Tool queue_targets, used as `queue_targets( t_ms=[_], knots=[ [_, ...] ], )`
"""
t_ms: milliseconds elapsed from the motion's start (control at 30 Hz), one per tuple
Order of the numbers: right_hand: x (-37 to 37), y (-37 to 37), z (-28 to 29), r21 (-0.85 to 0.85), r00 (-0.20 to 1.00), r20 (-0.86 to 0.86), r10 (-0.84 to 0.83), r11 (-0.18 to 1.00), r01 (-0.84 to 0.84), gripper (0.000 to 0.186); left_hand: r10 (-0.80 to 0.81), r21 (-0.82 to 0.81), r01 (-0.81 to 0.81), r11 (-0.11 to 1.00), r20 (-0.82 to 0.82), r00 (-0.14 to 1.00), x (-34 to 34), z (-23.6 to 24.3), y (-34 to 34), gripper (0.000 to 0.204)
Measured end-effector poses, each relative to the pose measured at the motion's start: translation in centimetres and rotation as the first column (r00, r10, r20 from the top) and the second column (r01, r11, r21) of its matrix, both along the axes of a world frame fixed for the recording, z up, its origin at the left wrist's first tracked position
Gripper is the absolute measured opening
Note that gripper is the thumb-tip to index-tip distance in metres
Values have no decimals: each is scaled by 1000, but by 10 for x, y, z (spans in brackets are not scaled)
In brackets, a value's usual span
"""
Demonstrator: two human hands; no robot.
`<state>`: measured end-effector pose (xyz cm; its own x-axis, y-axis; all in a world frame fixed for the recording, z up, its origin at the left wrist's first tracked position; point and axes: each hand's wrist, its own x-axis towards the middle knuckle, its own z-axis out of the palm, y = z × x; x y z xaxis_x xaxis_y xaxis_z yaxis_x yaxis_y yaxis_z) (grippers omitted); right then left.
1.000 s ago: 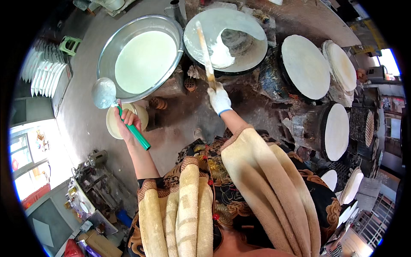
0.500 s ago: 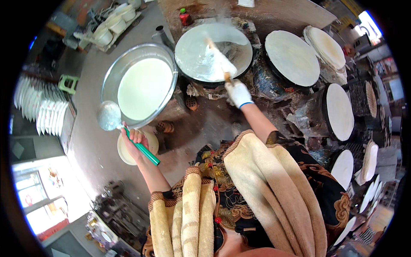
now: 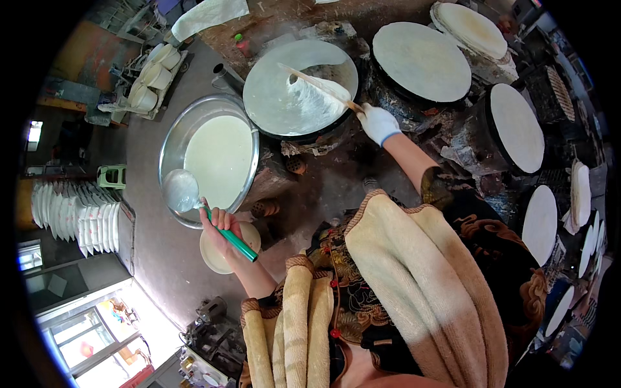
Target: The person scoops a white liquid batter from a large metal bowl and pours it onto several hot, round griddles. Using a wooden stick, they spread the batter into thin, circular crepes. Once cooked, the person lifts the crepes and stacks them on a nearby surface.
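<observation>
My left hand grips the green handle of a metal ladle, whose bowl is over the near left rim of a large steel basin of pale cream batter. My right hand, in a white glove with a blue cuff, holds a pale wooden stick across a round griddle. A thick white streak of batter lies under the stick, with thinner batter around it and a wisp of steam above. A pale tub stands on the floor behind my left hand.
More round stoves with white discs line the right, with stacked discs behind. White sacks are piled at left near a green stool. Several tubs sit at the back left. A metal pipe stands beside the griddle.
The view has shifted and turned. My right hand has swept the stick rightward over the griddle, moving the batter with it. My left hand still holds the ladle by the basin.
</observation>
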<state>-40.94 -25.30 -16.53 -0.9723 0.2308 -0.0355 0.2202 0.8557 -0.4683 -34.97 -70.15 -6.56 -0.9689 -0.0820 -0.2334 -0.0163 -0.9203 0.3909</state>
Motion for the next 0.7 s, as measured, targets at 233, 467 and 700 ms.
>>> queue_targets(
  t_ms=[233, 467, 700],
  knots=[
    [4, -81, 19, -251, 974, 46, 223, 946, -205, 44, -85, -57, 83, 995, -26, 996, -16, -2, 18, 26],
    [15, 17, 14, 18, 986, 161, -40, 999, 37, 31, -99, -61, 97, 993, -38, 994, -14, -4, 23, 30],
    [-23, 8, 35, -91, 989, 27, 145, 986, -142, 35, -149, -48, 146, 988, -75, 986, -21, -8, 38, 29]
  ],
)
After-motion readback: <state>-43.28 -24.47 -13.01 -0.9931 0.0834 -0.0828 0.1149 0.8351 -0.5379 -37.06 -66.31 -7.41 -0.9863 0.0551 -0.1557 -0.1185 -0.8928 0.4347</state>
